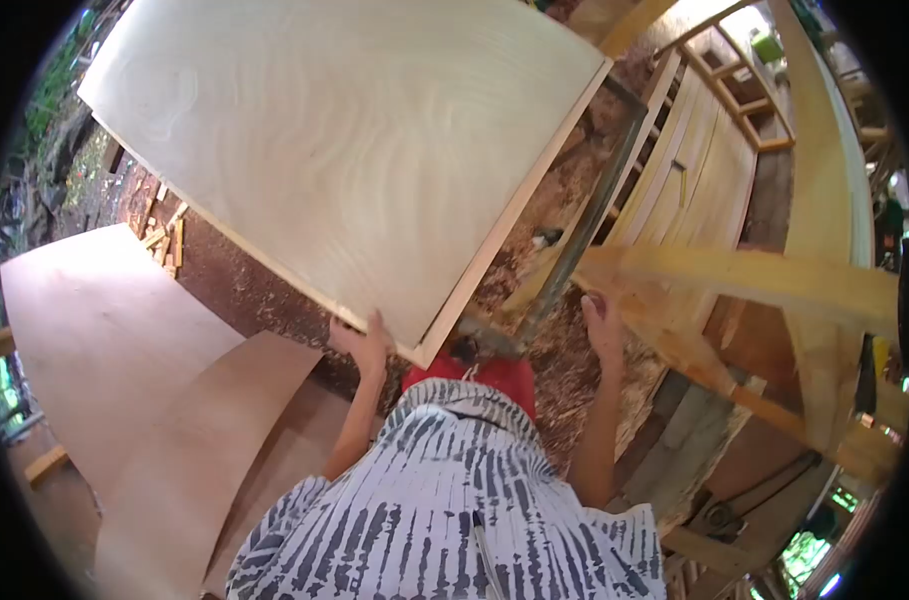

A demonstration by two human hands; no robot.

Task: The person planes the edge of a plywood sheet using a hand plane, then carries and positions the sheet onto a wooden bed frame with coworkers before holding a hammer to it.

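A large pale plywood panel (344, 150) with a light wooden frame along its edges fills the upper middle of the head view, one corner pointing toward my body. My left hand (362, 345) grips the panel's edge just left of that near corner, thumb on the top side. To the right, apart from the panel, my right hand (602, 325) is raised beside a wooden beam (734, 280). Its fingers are curled together; whatever may be between them is too small to make out. A long metal bar clamp (584, 230) runs close along the panel's right side.
Thin plywood sheets (154, 400) lie at the left. Small wood offcuts (164, 240) are scattered on the dirt floor behind them. Long boards (689, 160) and a wooden lattice frame (744, 85) stand at the upper right. Timber posts (819, 200) rise on the right.
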